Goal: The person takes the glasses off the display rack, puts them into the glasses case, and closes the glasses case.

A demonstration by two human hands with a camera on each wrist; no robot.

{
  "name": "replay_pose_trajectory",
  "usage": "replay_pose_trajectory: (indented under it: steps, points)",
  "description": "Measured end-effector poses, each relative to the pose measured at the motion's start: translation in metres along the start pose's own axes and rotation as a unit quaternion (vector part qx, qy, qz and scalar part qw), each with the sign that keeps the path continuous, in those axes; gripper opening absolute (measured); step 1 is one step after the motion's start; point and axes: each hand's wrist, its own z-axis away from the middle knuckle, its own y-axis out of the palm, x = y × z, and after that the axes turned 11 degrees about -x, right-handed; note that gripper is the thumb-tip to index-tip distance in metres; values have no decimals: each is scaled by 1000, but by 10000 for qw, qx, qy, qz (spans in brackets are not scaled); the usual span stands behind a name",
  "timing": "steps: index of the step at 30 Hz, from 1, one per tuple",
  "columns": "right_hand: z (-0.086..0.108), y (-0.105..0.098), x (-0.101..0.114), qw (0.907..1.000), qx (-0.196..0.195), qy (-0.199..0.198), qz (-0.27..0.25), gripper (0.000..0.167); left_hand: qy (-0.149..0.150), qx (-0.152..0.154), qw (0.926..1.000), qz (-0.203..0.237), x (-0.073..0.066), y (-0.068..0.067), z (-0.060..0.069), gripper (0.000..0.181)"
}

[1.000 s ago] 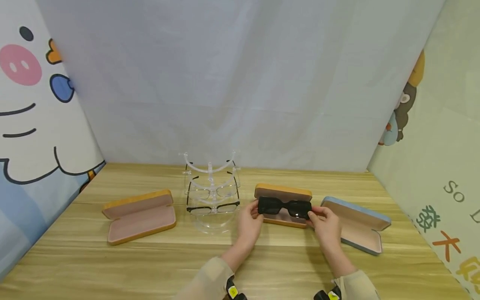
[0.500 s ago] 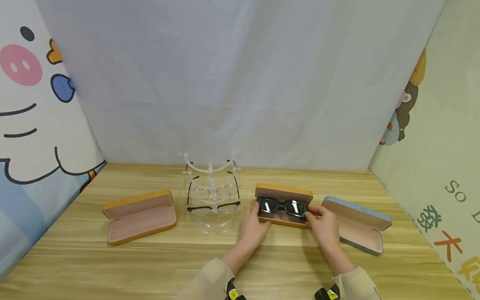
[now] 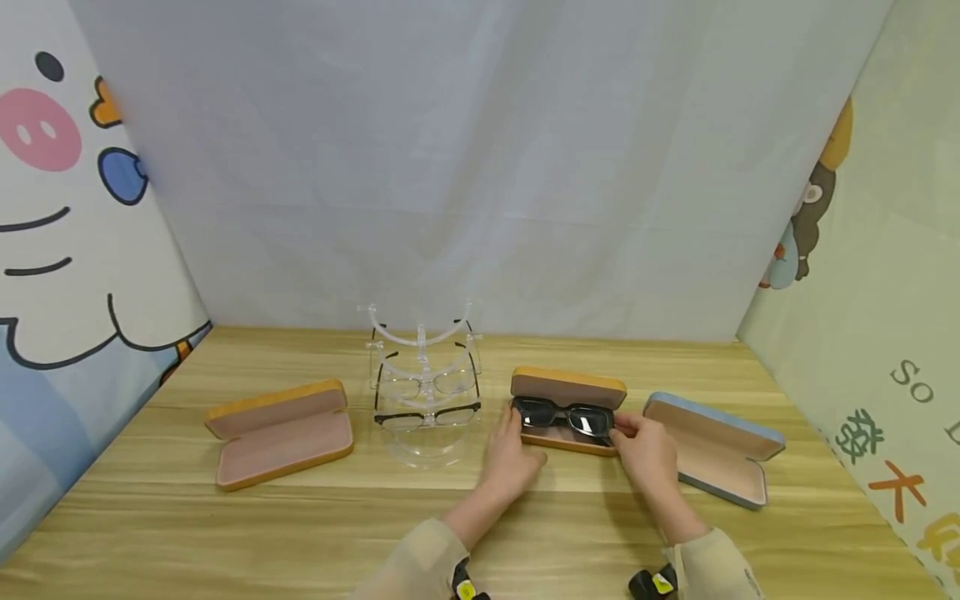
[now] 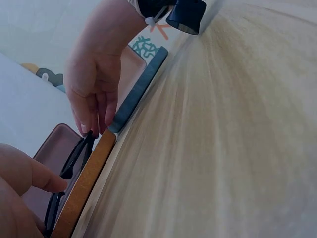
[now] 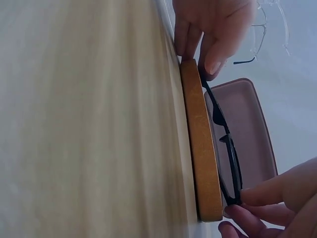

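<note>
Right hand [image 3: 647, 450] pinches black sunglasses [image 3: 558, 414] partly inside an orange case [image 3: 573, 387], left hand [image 3: 510, 462] straight-fingered opposite; head view puts clear stand [image 3: 422, 360] and blue case [image 3: 708, 442] either side. Left wrist: blue case close by. Right wrist: pinch at one end.

right backdrop [image 3: 847, 325]: lettering "so" [image 3: 912, 383], green character "發" [image 3: 859, 437]; red character [image 3: 897, 487] unclear
</note>
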Motion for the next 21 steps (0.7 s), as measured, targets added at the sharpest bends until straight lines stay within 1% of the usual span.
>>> replay_pose_trajectory:
  steps: [7, 10, 13, 15, 18, 21]
  points:
    - [-3, 1, -1, 9996, 93, -156, 230, 27, -94, -5, 9999, -51, 2, 1, -3, 73]
    - [-5, 2, -1, 9992, 124, -177, 343, 27, -184, 0, 9998, 68, 1, 1, -3, 73]
    - [-7, 1, 0, 9988, 202, -158, 427, 29, -266, -102, 9993, 238, 1, 1, -3, 72]
    - [-7, -2, 1, 9985, 281, -118, 448, 32, -371, -200, 9983, 410, -1, 1, -2, 70]
    - [-8, -7, 3, 9984, 421, 42, 371, 39, -445, -371, 9964, 616, -3, 1, -4, 71]
    - [-9, -10, 6, 9979, 567, 215, 242, 46, -471, -434, 9949, 783, -5, 2, -8, 74]
